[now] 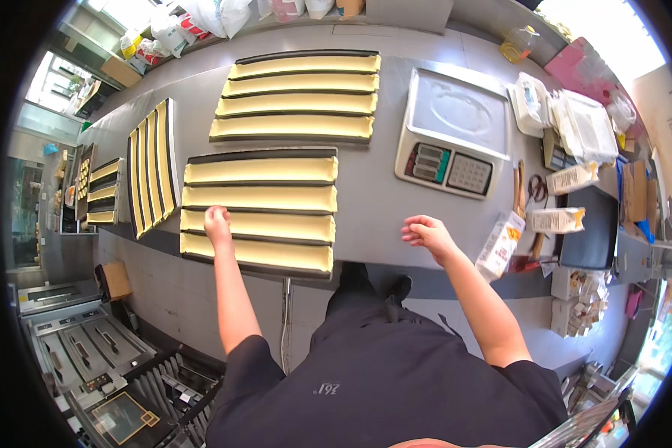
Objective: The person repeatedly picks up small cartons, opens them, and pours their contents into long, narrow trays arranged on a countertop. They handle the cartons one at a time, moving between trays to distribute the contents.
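In front of me lies a dark corrugated baking tray (pixel 280 270) whose long channels hold pale yellow strips (pixel 260 197), apparently dough or a liner. My left hand (pixel 218 222) hovers at or over the left part of this tray, fingers bunched; whether anything is between them is hidden. My right hand (pixel 425 232) is over the steel worktable (pixel 369 224), right of the tray, with loosely bent fingers apart and nothing in them. Beyond the near tray is a second one (pixel 308 54) with similar yellow strips. A third filled tray (pixel 173 151) stands turned at the left.
A digital scale (pixel 459 123) stands beyond my right hand. Cartons (pixel 501 246), scissors (pixel 537 187), plastic tubs (pixel 585 123) and a dark empty tray (pixel 588 229) crowd the right end. Farther left is a partly filled tray (pixel 103 193). Kitchen equipment (pixel 89 347) stands behind me at left.
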`<action>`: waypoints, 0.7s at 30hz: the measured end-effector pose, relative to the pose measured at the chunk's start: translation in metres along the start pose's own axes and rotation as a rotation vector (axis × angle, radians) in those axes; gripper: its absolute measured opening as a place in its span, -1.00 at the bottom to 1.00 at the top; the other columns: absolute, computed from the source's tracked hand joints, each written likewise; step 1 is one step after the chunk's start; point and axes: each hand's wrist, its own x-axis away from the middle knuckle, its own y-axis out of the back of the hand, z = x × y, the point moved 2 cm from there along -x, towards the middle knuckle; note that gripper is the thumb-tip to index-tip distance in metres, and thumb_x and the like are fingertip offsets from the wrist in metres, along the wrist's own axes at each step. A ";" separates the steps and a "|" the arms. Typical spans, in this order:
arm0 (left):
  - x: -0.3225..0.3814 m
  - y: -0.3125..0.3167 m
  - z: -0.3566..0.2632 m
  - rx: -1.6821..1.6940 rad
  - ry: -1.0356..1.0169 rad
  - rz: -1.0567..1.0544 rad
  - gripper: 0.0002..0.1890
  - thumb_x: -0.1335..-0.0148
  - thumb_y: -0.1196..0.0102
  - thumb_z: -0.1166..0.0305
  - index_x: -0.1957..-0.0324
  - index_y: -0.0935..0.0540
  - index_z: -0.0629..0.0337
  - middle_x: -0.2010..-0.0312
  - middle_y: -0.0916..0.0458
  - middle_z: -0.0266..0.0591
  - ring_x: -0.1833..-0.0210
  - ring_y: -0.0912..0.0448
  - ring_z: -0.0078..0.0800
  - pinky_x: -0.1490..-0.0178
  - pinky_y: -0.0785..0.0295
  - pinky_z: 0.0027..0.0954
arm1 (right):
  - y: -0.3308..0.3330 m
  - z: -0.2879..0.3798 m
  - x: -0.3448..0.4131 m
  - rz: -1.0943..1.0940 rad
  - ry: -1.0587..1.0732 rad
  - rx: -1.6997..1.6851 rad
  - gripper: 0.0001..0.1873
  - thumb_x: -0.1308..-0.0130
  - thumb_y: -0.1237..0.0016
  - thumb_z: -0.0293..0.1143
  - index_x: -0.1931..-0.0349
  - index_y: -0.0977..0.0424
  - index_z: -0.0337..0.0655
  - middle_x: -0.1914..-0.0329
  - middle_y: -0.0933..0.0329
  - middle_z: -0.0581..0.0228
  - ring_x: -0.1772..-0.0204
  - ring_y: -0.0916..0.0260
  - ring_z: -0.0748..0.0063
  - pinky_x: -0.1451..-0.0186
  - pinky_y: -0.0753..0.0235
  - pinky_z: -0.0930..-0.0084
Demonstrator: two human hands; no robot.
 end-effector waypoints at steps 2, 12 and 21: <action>-0.060 -0.023 -0.032 -0.022 -0.007 0.046 -0.73 -0.57 -0.11 0.34 -0.15 -0.72 0.21 0.21 -0.68 -0.37 0.21 -0.60 -0.57 0.16 -0.48 -0.45 | -0.030 0.033 -0.043 0.005 0.016 -0.006 -0.60 -0.64 -0.03 -0.40 -0.37 -0.57 -0.34 -0.18 -0.77 0.07 -0.08 -0.76 0.30 -0.13 -0.72 0.38; -0.007 0.035 0.006 -0.191 -0.250 -0.388 -0.80 -0.55 -0.10 0.35 0.08 -0.58 0.33 0.20 -0.60 -0.26 0.14 -0.52 -0.40 -0.08 -0.50 -0.28 | -0.085 0.061 -0.149 -0.102 -0.107 0.032 -0.51 -0.63 -0.03 -0.41 -0.49 -0.48 -0.33 -0.33 -0.72 0.06 -0.20 -0.73 0.29 -0.20 -0.70 0.32; 0.165 0.063 0.129 0.734 0.819 -0.137 -0.60 -0.25 -0.05 0.46 -0.12 -0.67 0.34 -0.08 -0.79 -0.05 -0.15 -0.75 -0.07 -0.33 -0.64 -0.08 | -0.086 0.030 -0.143 -0.078 -0.182 0.061 -0.65 -0.67 -0.02 -0.40 -0.35 -0.58 -0.25 -0.21 -0.77 0.16 -0.10 -0.78 0.33 -0.13 -0.70 0.37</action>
